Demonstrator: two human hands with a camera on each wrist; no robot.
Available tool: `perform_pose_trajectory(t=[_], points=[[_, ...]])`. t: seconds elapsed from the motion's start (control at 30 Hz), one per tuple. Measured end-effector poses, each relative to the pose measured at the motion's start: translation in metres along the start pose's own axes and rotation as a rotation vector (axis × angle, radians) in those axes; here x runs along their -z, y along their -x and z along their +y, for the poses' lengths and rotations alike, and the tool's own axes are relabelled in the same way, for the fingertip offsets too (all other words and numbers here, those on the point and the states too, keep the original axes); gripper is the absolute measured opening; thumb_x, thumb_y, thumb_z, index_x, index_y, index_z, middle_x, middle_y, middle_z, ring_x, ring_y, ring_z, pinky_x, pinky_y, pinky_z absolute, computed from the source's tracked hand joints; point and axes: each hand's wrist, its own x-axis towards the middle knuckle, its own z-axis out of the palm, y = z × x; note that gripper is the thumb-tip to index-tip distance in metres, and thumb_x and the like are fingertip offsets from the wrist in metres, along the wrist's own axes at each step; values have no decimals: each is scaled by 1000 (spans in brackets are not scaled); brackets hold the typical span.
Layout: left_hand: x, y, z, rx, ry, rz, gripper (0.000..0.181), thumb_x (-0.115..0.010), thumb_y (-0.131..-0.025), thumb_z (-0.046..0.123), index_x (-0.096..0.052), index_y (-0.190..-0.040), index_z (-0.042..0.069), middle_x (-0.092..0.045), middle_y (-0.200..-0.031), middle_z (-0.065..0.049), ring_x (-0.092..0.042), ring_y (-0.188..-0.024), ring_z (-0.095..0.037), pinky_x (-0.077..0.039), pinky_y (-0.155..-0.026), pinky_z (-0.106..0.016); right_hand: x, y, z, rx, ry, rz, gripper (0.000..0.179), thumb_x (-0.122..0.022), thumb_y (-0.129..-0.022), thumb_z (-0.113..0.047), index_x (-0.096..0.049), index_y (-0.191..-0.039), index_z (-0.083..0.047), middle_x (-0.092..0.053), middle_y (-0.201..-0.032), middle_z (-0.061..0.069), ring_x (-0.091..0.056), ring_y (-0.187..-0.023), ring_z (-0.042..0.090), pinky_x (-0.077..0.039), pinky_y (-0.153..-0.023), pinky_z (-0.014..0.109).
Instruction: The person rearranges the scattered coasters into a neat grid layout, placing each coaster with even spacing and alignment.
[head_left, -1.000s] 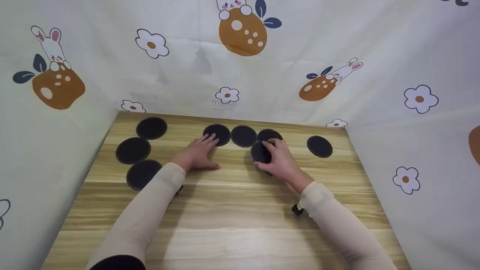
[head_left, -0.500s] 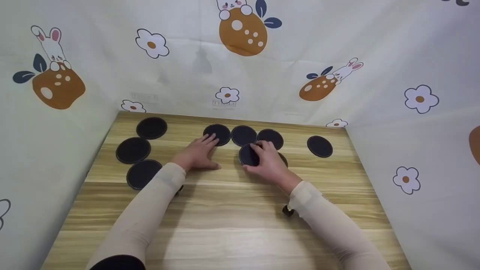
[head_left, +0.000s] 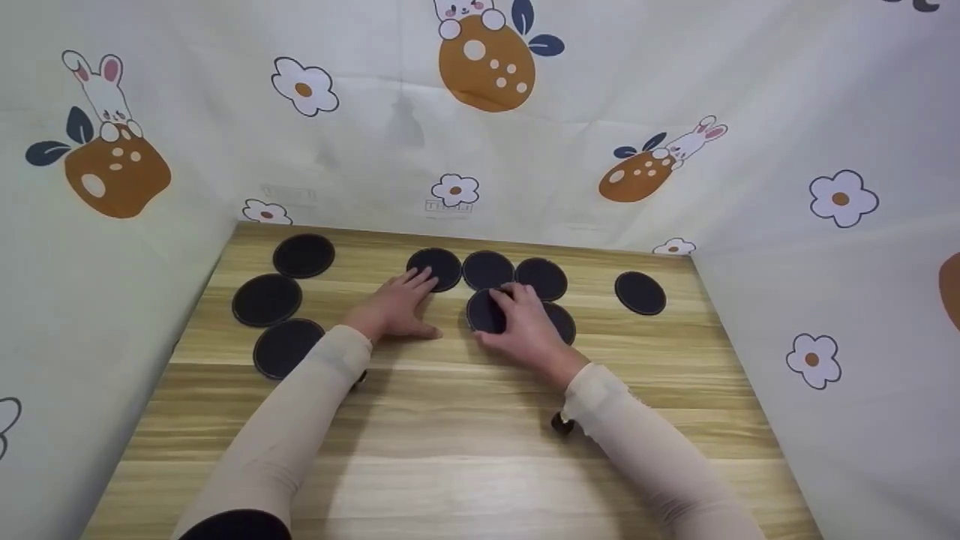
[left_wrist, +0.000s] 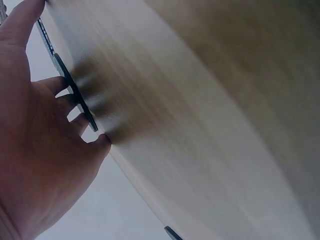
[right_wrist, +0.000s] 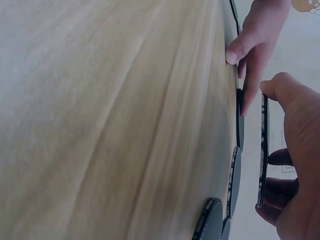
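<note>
My right hand (head_left: 529,330) pinches a round black coaster (head_left: 484,311) by its rim, thumb on the near side. In the right wrist view, a gap shows between this held coaster (right_wrist: 263,150) and the table. My left hand (head_left: 394,307) lies with fingers spread, its fingertips on the left coaster (head_left: 444,268) of the back row; the thumb touches the wood. Beside that coaster sit a middle coaster (head_left: 489,270) and a right one (head_left: 541,279). Partly hidden behind my right hand, another coaster (head_left: 561,324) lies in front of the row.
Three more black coasters, a far one (head_left: 304,255), a middle one (head_left: 267,300) and a near one (head_left: 285,347) partly behind my left sleeve, lie at the table's left. A lone coaster (head_left: 640,292) is at the right. Patterned cloth (head_left: 360,157) surrounds the wooden table (head_left: 450,450).
My right hand puts down one coaster below the back row's right end, then shifts left with another in its grip. The left hand stays in place.
</note>
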Motion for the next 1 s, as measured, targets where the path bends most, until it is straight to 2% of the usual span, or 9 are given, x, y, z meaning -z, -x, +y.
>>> perform_pose_trajectory(t=[0.47,0.73,1.0], points=[[0,-1,-2,14,8,-19,114,-81,-93,62,-26,-175,5,-14,-184,-16,-9,-170,-41,-14,-134,-64,-16,-5,0,-15,0,-2,88,-84,-92,-57,-60,-158,-3,-52,-159,20,-46,-146,38,-45,-121,50],[0,-1,-2,18,1,-23,114,-81,-93,62,-26,-175,5,-15,-184,-16,-9,-170,-41,-14,-134,-64,-22,-5,-3,-49,-10,-19,87,-83,-93,-56,-60,-157,-2,-51,-161,22,-43,-153,44,-41,-125,54],[-2,-2,-2,17,-3,-23,114,-81,-94,61,-26,-176,5,-14,-184,-16,-9,-170,-41,-14,-135,-63,-27,-7,-4,-57,0,-12,87,-83,-93,-57,-61,-155,0,-52,-160,24,-49,-146,41,-46,-120,51]])
